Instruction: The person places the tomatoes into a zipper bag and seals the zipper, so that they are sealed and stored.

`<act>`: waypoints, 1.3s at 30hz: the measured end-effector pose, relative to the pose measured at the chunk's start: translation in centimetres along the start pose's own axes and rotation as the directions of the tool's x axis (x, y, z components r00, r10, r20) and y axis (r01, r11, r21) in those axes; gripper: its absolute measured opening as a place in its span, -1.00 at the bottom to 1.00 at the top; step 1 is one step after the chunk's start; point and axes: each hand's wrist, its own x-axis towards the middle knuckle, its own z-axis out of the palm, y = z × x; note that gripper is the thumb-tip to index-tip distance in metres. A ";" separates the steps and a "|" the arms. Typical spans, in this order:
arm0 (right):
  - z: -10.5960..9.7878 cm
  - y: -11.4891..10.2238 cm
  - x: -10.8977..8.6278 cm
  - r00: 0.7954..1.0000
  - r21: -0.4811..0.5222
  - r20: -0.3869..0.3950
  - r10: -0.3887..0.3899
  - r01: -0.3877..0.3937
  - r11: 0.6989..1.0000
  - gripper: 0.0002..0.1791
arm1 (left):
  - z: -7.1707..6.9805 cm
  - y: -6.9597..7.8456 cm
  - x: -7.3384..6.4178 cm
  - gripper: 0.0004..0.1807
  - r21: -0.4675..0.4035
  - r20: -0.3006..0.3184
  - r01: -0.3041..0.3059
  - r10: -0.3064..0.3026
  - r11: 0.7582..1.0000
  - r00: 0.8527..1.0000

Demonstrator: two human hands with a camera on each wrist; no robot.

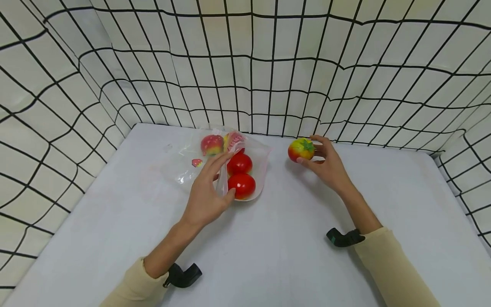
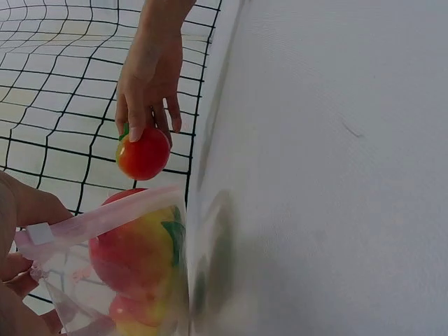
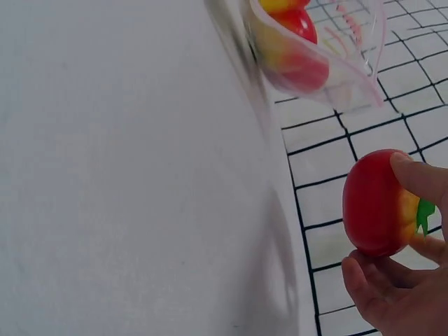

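Note:
A clear zip bag [image 1: 261, 160] with a pink edge lies at the back of the white table, its mouth facing right. My left hand [image 1: 207, 198] pinches the bag near that mouth; a white slider [image 2: 40, 233] shows beside the fingers in the left wrist view. Two red toy tomatoes [image 1: 241, 186] sit just inside the mouth, and red-and-yellow toy fruits [image 1: 212, 145] are deeper in the bag. To the right of the bag, my right hand [image 1: 327, 164] holds another toy tomato [image 3: 374, 203] between thumb and fingers, its green leafy top towards the palm.
The white table [image 1: 284, 251] spreads out in front of both arms. Black grid netting [image 1: 251, 55] over pale walls stands behind the table and along both sides. A black wrist camera is strapped at each sleeve cuff.

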 end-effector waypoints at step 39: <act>3.8 -3.5 -5.0 0.919 0.057 0.332 -0.213 0.206 0.977 -0.22 | 0.6 0.3 0.0 0.08 -0.013 0.022 0.015 -0.014 1.000 1.000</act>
